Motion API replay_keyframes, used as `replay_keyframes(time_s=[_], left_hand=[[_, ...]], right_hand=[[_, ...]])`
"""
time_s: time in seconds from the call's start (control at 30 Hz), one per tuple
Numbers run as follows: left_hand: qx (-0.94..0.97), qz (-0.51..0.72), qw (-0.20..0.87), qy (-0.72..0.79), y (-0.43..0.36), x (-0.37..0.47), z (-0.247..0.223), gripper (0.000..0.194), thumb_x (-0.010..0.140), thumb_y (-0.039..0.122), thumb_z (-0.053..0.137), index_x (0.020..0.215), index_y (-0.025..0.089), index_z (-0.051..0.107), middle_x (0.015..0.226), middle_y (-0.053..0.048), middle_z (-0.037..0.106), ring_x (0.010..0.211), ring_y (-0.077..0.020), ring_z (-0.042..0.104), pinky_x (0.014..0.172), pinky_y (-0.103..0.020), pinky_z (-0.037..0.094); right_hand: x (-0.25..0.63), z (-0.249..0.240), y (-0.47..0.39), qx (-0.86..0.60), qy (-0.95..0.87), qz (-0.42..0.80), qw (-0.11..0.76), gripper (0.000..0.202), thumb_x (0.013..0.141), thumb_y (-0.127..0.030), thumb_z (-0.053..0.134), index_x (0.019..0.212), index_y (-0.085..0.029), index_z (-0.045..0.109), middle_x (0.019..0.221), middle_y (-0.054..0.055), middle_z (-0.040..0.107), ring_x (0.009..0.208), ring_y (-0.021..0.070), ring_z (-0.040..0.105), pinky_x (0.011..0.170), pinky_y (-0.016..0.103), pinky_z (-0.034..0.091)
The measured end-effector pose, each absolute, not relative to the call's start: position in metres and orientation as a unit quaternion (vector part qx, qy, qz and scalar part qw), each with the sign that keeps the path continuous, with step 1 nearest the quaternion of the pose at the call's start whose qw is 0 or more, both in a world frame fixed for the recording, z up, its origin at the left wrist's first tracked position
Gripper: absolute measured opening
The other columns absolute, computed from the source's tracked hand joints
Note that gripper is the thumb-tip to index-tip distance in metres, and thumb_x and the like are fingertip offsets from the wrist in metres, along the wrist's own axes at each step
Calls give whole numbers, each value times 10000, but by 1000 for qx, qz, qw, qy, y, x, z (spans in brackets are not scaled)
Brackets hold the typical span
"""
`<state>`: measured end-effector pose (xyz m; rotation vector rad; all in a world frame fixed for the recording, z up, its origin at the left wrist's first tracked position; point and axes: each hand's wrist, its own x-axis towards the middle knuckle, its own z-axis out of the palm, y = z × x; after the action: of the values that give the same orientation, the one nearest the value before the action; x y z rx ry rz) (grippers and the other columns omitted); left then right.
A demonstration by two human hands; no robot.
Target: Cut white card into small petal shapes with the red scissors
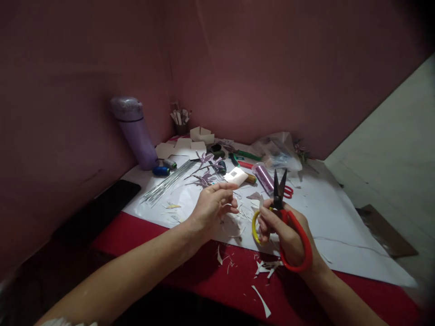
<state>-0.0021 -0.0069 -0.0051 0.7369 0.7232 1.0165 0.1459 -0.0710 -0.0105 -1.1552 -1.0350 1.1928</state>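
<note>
Scissors [301,244] with one red and one yellow handle loop are in my right hand [285,231], their dark blades apart and pointing up. A small greyish paper piece [261,201] shows at that hand's fingertips; whether it is pinched there I cannot make out. To the left, my left hand [214,206] hovers over the white sheet with fingers loosely bent and slightly apart, nothing visible in them. Just beyond its fingertips is a white card [236,175] with a dark square. Purple wire-stemmed flowers [205,177] lie behind that hand.
Paper scraps [268,268] litter the white sheet [346,235] and red cloth [224,271]. Silver wires [168,183], thread spools [161,171], a glitter tube [263,178], green-handled pliers [248,155] and a plastic bag [280,147] lie behind. A purple bottle [137,136] stands left.
</note>
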Motion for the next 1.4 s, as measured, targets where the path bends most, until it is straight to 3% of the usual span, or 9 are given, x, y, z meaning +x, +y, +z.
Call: replay_keyframes(time_s=[0.17,0.43,0.67,0.87,1.1,1.4], left_hand=[[414,400,739,349,-16,2,-2,111,633,121,658,743,111,646,547,27,499,433,-38,381,417,-181,254],[512,403,665,366,-30,9,-7,256,614,343,733,613,119,610,555,18,526,491,-60,394,475,-214,273],[404,463,709,348,-12,-4,5,219,617,275,741,642,140,570,483,62,434,401,-28,317,394,-194,157],[367,532,698,310,7,-22,15,176,666,234,715,701,138,571,508,77,362,385,-9,228,389,-204,73],[380,465,734,319,-5,-12,8,131,682,199,678,665,119,576,662,-11,576,406,-5,319,384,-194,117],[388,423,750,328,-11,-10,7,169,667,232,688,635,130,558,637,-5,594,355,-6,304,360,-206,98]], right_hand=[[145,-12,-72,-513,-444,508,531,236,782,-360,646,836,-207,474,499,-51,516,411,120,493,389,232,409],[149,-9,-76,-540,-559,437,453,213,828,-384,590,781,-195,503,495,-51,502,415,98,458,411,212,385],[147,-12,-75,-528,-489,504,477,202,835,-407,576,852,-213,518,535,-46,506,414,111,475,390,223,393],[150,-17,-75,-516,-504,472,506,254,830,-440,582,935,-211,552,557,-37,507,440,96,444,419,220,376],[152,-23,-77,-485,-537,508,467,486,764,-634,530,948,-184,533,530,-41,495,383,70,367,385,205,297],[145,-14,-82,-517,-540,514,421,578,715,-723,481,895,-175,510,501,-51,467,358,60,342,359,179,258]])
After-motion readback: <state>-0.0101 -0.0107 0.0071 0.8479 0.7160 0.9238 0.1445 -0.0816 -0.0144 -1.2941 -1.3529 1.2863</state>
